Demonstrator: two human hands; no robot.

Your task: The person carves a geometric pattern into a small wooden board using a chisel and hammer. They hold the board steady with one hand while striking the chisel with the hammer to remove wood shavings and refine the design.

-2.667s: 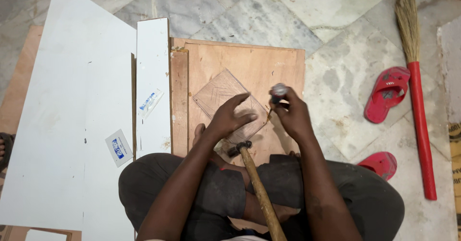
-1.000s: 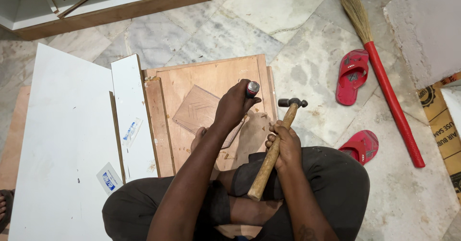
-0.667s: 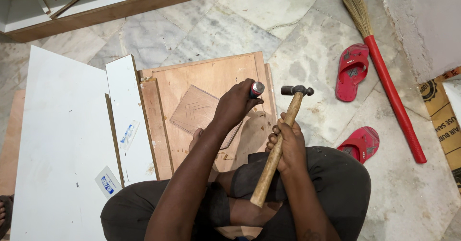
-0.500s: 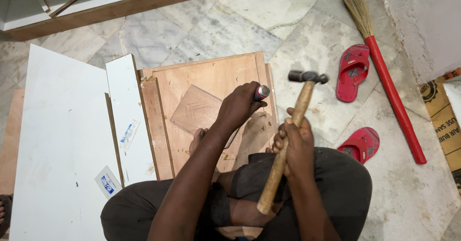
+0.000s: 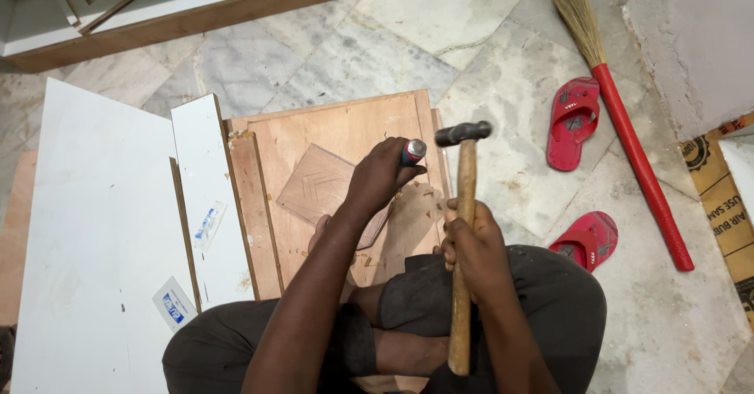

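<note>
- While gripped in left hand fingers, chisel close beside hammer: risks struck knuckles.
- Right hand wrapped mid-handle: could glance off, gouging plywood board.

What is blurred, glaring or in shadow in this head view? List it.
Head view: even, soft light, no glare on the marble floor; hammer head and chisel top sharp, no motion blur; faint shadow under the left hand; edges bend slightly from the wide lens.
</note>
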